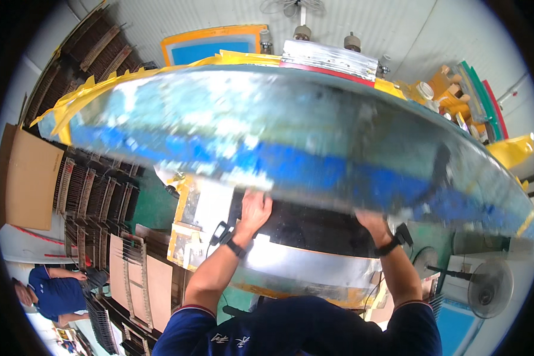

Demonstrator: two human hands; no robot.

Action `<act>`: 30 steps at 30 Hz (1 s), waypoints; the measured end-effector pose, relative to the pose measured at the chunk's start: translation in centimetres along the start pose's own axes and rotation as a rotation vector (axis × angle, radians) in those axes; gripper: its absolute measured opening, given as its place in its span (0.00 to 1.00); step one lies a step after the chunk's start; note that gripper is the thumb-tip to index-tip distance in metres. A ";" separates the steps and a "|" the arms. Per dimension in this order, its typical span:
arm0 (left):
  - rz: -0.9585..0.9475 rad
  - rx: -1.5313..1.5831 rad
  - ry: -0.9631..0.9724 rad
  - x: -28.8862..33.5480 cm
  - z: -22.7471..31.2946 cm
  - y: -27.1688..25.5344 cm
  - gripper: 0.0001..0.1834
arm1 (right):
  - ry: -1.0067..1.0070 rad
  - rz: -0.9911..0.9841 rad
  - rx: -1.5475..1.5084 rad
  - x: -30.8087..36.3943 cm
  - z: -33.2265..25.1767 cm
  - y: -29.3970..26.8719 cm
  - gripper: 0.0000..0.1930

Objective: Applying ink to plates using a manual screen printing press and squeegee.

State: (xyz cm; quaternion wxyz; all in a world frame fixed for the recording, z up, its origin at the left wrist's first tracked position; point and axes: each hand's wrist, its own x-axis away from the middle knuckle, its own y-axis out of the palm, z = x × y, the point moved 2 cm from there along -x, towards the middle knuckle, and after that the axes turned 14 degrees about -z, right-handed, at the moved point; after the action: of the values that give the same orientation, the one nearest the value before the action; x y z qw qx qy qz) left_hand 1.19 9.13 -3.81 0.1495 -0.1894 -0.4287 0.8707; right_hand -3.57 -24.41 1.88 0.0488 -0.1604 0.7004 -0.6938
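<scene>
A large framed screen (267,107), greyish green and glossy, with a blue-smeared band along its near side and yellow tape at its ends, is tilted up in front of me. It looks blurred. My left hand (256,212) is closed at its near edge, left of the middle. Farther right, my right hand (371,222) grips the same edge; its fingertips are hidden by the frame. Each wrist wears a black strap with a small device. Below the raised screen lies a dark flat surface (308,231), with a silvery strip (302,259) on its near side.
Drying racks (89,190) and a brown cardboard sheet (32,178) stand at the left. A person in a dark blue shirt (56,291) is at the lower left. A fan (489,289) stands at the right. Bottles and containers (424,90) crowd the far right.
</scene>
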 end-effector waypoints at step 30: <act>-1.225 0.332 0.951 37.8 41.2 23.7 0.19 | 1.905 0.596 -0.942 71.9 -29.8 24.4 0.17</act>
State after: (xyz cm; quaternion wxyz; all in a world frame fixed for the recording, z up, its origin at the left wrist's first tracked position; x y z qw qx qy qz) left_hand -53.38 -17.28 -7.38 0.7953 -0.2467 -0.2113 0.5119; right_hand -83.96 -17.27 -10.20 -0.4117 0.6127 0.6559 -0.1575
